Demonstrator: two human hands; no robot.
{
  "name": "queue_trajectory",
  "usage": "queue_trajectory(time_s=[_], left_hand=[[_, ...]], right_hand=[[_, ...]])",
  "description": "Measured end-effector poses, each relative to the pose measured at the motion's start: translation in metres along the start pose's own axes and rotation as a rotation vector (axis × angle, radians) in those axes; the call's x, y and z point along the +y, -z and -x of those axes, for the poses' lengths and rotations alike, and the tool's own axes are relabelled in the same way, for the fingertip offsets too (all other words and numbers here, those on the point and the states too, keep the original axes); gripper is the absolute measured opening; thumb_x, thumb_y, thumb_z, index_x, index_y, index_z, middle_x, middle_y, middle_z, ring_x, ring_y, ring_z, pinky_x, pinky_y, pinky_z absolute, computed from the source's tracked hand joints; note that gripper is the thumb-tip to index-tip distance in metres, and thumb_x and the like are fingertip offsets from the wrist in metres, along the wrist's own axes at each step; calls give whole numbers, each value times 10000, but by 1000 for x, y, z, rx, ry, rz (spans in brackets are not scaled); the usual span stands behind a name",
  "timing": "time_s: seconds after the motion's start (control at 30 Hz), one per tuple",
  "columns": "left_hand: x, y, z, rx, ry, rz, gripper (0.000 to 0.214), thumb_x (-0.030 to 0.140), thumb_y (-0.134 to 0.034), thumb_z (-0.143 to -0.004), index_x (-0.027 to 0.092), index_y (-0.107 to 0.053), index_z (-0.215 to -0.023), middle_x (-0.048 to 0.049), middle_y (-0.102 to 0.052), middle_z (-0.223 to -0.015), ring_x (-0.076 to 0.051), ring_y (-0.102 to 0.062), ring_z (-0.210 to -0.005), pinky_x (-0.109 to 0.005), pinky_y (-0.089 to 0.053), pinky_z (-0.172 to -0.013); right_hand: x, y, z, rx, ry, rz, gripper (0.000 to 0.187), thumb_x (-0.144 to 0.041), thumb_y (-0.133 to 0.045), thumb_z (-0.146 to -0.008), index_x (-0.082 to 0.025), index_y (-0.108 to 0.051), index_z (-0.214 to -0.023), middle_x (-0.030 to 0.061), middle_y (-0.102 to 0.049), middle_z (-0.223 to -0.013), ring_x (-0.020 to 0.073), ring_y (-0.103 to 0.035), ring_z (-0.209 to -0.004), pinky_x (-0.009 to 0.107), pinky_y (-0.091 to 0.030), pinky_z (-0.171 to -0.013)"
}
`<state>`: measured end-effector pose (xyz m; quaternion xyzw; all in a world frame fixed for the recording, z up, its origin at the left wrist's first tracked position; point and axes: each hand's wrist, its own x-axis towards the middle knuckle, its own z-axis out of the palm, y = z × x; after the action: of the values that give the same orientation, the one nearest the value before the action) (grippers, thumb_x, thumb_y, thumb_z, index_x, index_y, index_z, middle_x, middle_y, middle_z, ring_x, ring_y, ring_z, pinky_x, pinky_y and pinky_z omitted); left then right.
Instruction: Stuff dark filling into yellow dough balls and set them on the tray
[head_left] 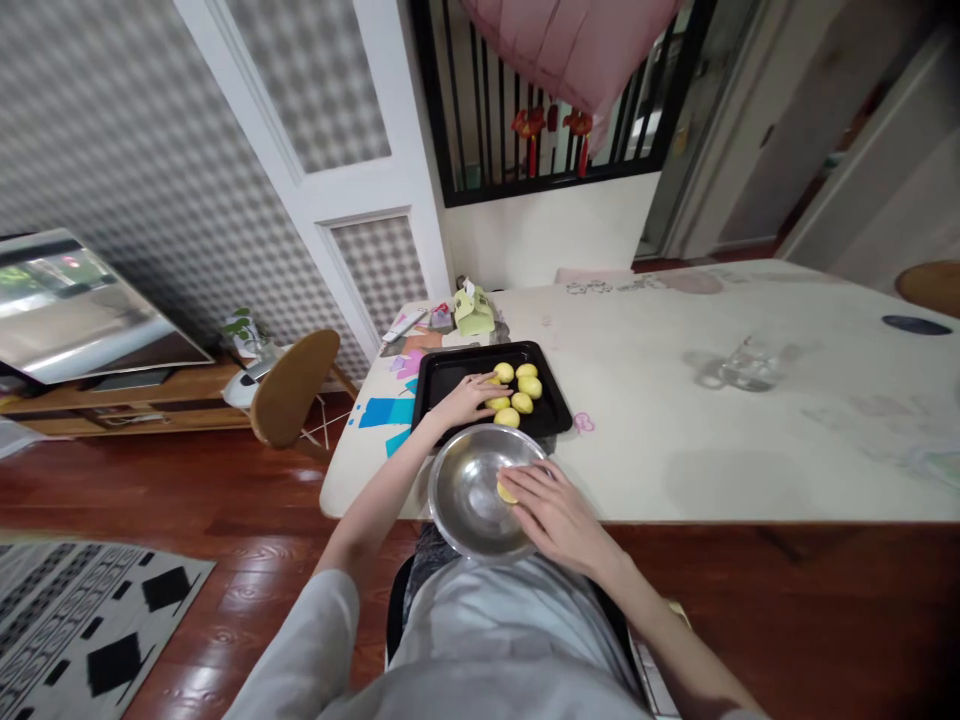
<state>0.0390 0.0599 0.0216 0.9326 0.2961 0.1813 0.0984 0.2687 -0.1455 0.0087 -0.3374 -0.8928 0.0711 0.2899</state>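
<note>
A black baking tray (450,372) lies on the white table, holding several yellow dough balls (523,385). My left hand (466,400) reaches into the tray, fingers closed on one yellow ball at the cluster's left edge. In front of the tray a shiny metal bowl (466,490) sits at the table's near edge. My right hand (551,510) rests over the bowl's right rim, fingers curled on a yellow dough ball (506,493) inside the bowl.
A glass dish (742,365) stands mid-table and a dark coaster (916,324) at the far right. Green paper box (474,310), remote (405,324) and coloured papers (386,412) crowd the table's left end. A wooden chair (291,388) stands left of the table.
</note>
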Motion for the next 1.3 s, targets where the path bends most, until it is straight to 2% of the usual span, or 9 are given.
queue_trajectory(time_s=[0.1, 0.23, 0.47, 0.57, 0.7, 0.8, 1.03, 1.2, 1.3], left_hand=[[1, -5, 0, -12, 8, -62, 430, 221, -723, -934, 255, -693, -1362, -119, -705, -1404, -342, -423, -1549, -634, -299, -1250], [9, -1, 6, 54, 12, -53, 366, 246, -732, -929, 245, -723, -1295, -121, -716, -1361, -336, -516, -1450, -575, -383, -1173], [50, 27, 38, 454, 76, 73, 382, 394, -753, -951, 219, -690, -1285, -117, -742, -1259, -302, -641, -1176, -492, -490, -1050], [80, 29, 60, 519, 108, 143, 408, 428, -749, -955, 228, -667, -1300, -110, -734, -1265, -288, -666, -1162, -464, -527, -1034], [112, 18, 84, 491, 211, 230, 375, 413, -709, -984, 232, -642, -1304, -111, -725, -1287, -277, -694, -1175, -437, -555, -1033], [124, 6, 95, 468, 263, 256, 397, 398, -685, -997, 235, -609, -1351, -117, -711, -1311, -276, -698, -1195, -424, -568, -1037], [123, -12, 101, 354, 201, 125, 337, 328, -676, -998, 257, -626, -1324, -87, -743, -1264, -294, -704, -1192, -567, -447, -1210], [121, -18, 102, 267, 257, -35, 375, 265, -751, -942, 237, -646, -1301, -117, -750, -1203, -337, -680, -1187, -530, -559, -1011], [122, -19, 102, 221, 232, -26, 362, 209, -729, -946, 233, -653, -1300, -113, -749, -1198, -327, -681, -1181, -512, -568, -1007]], right_hand=[[0, 0, 0, 3, -3, -2, 392, -201, -497, -1039, -196, -645, -1403, 118, -701, -1420, 262, -667, -1263, 544, -476, -1137], [-1, -1, 0, -1, -15, -13, 399, -199, -501, -1036, -196, -647, -1407, 121, -700, -1422, 274, -668, -1268, 558, -488, -1125], [-2, -4, -1, 22, -23, -14, 410, -203, -501, -1033, -224, -652, -1413, 119, -708, -1409, 271, -674, -1262, 579, -462, -1158], [-3, -5, -2, 21, -29, -15, 407, -215, -495, -1039, -218, -640, -1419, 119, -701, -1421, 273, -663, -1281, 594, -435, -1177], [-4, -5, -3, 11, -38, -28, 383, -203, -492, -1033, -200, -659, -1378, 129, -702, -1415, 275, -663, -1286, 601, -431, -1179], [-3, -6, -2, 20, -46, -31, 389, -198, -502, -1020, -204, -663, -1374, 132, -708, -1402, 276, -664, -1286, 610, -429, -1189], [-1, -8, 0, 62, -40, -1, 397, -210, -489, -1014, -201, -667, -1369, 143, -708, -1342, 284, -661, -1265, 607, -454, -1201], [-1, -8, -1, 47, -51, 2, 406, -200, -480, -1014, -199, -649, -1383, 131, -719, -1312, 280, -660, -1251, 598, -451, -1205], [0, -8, -1, 29, -57, 7, 426, -200, -469, -1018, -173, -631, -1411, 142, -707, -1371, 283, -647, -1292, 599, -440, -1208]])
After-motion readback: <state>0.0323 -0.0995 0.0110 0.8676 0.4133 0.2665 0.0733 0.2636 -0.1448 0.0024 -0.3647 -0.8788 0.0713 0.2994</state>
